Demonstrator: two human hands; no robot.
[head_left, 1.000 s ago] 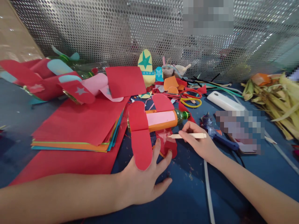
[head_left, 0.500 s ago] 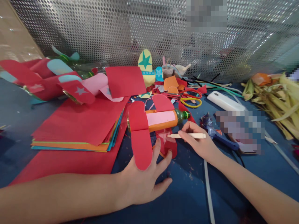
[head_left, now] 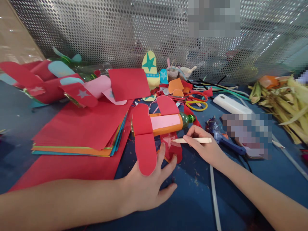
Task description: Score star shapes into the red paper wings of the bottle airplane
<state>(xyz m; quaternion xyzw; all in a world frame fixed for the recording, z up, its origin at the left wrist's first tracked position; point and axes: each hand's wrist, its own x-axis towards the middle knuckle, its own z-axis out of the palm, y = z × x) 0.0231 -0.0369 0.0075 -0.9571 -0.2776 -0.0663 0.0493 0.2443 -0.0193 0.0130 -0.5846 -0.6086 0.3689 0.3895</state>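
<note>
Little has moved since the earlier frame; only the slim cream-coloured pen (head_left: pixel 204 140) sits a touch further left. The right hand (head_left: pixel 204 150) pinches it, tip leftward at the star on a rounded red paper flap (head_left: pixel 176 152); the left hand (head_left: pixel 149 186) spreads wide, fingertips on that flap. Bare blue tabletop (head_left: pixel 192 205) opens nearside between the forearms; a blue glue gun (head_left: pixel 231 146) crowds the right. Mid-table, the paper-wrapped green plastic bottle (head_left: pixel 166 122) lies crosswise, neck rightward.
</note>
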